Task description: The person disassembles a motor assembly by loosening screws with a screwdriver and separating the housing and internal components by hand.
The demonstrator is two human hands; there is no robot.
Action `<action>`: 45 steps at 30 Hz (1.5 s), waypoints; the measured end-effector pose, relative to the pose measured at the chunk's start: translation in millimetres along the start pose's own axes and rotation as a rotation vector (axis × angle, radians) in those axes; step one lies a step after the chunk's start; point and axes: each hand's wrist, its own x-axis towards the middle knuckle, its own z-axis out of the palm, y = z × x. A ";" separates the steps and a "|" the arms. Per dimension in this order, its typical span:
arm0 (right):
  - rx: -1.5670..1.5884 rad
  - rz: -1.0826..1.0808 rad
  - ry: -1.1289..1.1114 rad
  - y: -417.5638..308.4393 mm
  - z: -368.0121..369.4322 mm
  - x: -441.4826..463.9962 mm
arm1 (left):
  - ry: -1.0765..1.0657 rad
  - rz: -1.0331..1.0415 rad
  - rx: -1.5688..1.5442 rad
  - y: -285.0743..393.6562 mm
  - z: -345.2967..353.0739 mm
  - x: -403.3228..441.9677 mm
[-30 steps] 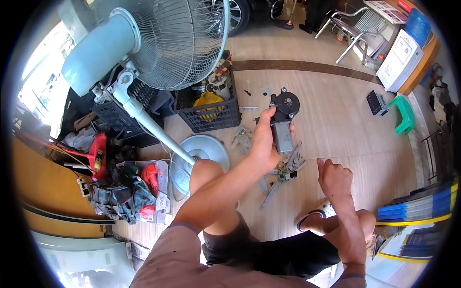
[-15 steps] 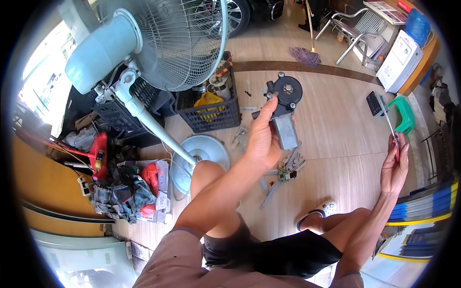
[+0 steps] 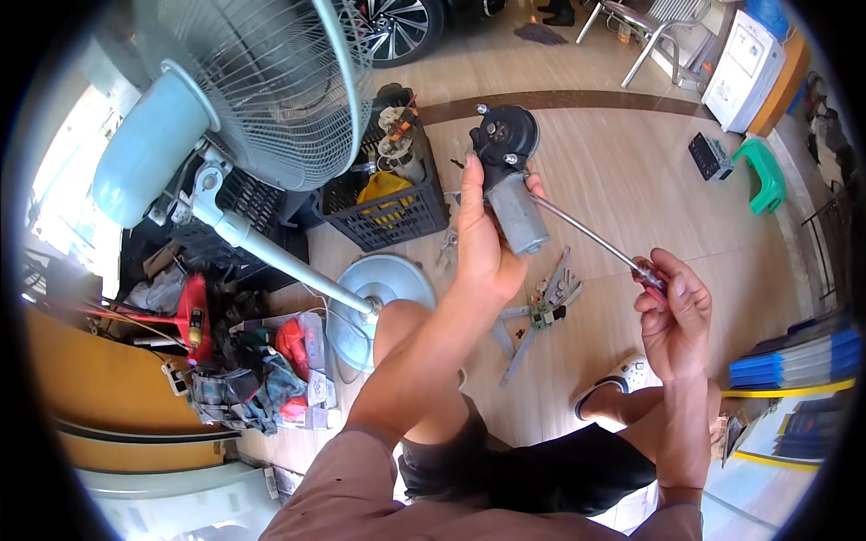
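Note:
My left hand (image 3: 487,243) grips a window motor (image 3: 517,212), a grey metal cylinder joined to a round black gear housing (image 3: 507,135). The housing points up and away from me. In my right hand (image 3: 675,316) is a screwdriver (image 3: 595,239) with a red handle and a long metal shaft. Its shaft slants up and left, the tip end close to the motor's right side by my left fingers; whether it touches cannot be made out. Below the motor, metal linkage parts and a small green circuit board (image 3: 543,317) lie on the floor.
A pale blue standing fan (image 3: 271,243) rises at left beside a black crate (image 3: 388,221) of parts. Further left is a bin with cloths (image 3: 262,379). A green stool (image 3: 760,176) and a black box-shaped device (image 3: 710,158) sit at right, with a metal chair (image 3: 663,36) behind.
My right hand has brought the screwdriver left and down, its shaft now beside the motor. The motor has turned in my left hand and shifted slightly left in view; the camera view has also shifted.

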 end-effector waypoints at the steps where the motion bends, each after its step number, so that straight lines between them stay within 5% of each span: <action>1: -0.075 -0.038 -0.041 3.3 1.2 -0.7 | 0.023 0.008 -0.020 -1.9 1.4 1.8; 5: -0.332 -0.164 0.014 21.0 11.4 -3.9 | -0.130 -0.079 -0.018 2.8 -16.9 11.0; 8: -0.461 -0.225 0.006 31.0 19.0 -7.8 | 0.044 0.040 0.058 -2.7 3.2 6.1; 9: -0.510 -0.253 0.005 36.9 18.2 -9.1 | -0.143 0.005 -0.017 1.4 -8.2 10.0; 12: -0.538 -0.270 -0.004 45.7 24.9 -11.8 | -0.213 0.001 -0.010 4.1 -24.3 15.5; 15: -0.575 -0.292 -0.033 54.4 24.1 -14.5 | -0.088 0.015 -0.015 5.1 -19.3 11.5; 21: -0.593 0.073 -0.083 63.0 21.0 -20.1 | -0.099 -0.038 -0.115 8.4 -14.7 9.0; 45: -0.577 0.095 -0.085 70.3 22.5 -26.1 | -0.011 -0.045 -0.002 -2.9 -3.1 0.0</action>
